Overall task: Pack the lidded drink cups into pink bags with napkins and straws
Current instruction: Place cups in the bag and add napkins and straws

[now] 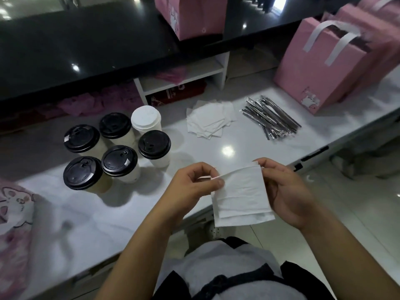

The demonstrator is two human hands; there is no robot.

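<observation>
left hand [194, 182]: thumb and forefinger pinch the top-left corner of the held napkins [242, 198]; one sheet's top edge stands apart from the rest
right hand [287, 191]: grips the same stack along its right edge, fingertips at the top-right corner, palm facing up
held napkins: a few white sheets, fanned at the bottom, in the air between both hands, over the near edge of the white counter [86, 224]
flat pink bag [15, 206]: far left on the counter, cartoon print up, cut off by the frame
black-lid cups [119, 163]: five, upright, tight cluster left of centre on the counter
white-lid cup [146, 118]: upright, back right of the cluster, just beside two black lids
napkin pile [205, 122]: loose stack flat on the counter, centre back, well apart from the hands
straws [270, 120]: silver-wrapped bundle lying flat, near the pile on its right, not touching it
standing pink bags [313, 68]: back right, upright, white handles up, one behind another; contents cannot tell
black counter [86, 40]: raised ledge behind; upper pink bag [190, 16] sits on it, top centre
</observation>
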